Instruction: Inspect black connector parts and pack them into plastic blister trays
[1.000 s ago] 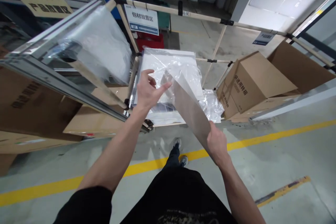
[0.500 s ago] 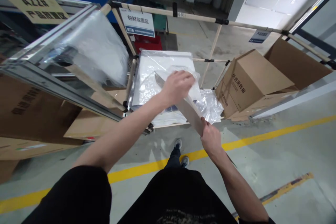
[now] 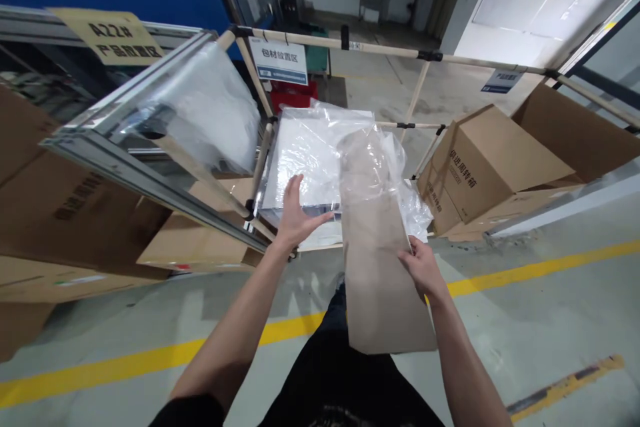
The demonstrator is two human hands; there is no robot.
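Observation:
A long greyish-beige flat panel [image 3: 383,280] hangs in front of me, its far part covered by a clear plastic bag [image 3: 367,147]. My right hand [image 3: 421,268] grips the panel's right edge, thumb on its near face. To the left of the panel, my left hand [image 3: 300,217] is open with fingers spread and holds nothing. Behind both hands lies a stack of white sheets in clear plastic [image 3: 307,153] on a rack. Crumpled clear plastic [image 3: 416,210] sits at the right of the stack.
Pale tube rails [image 3: 320,40] with hanging signs frame the rack. Plastic film [image 3: 215,107] drapes over the metal frame [image 3: 150,180] at left. An open cardboard carton [image 3: 493,167] stands at right, and more cartons [image 3: 75,200] at left. A yellow line [image 3: 280,330] crosses the floor.
The panel has turned from nearly edge-on to show its broad face and has come nearer me. My left hand has left it, moving down and left, and opened. My right hand still grips it.

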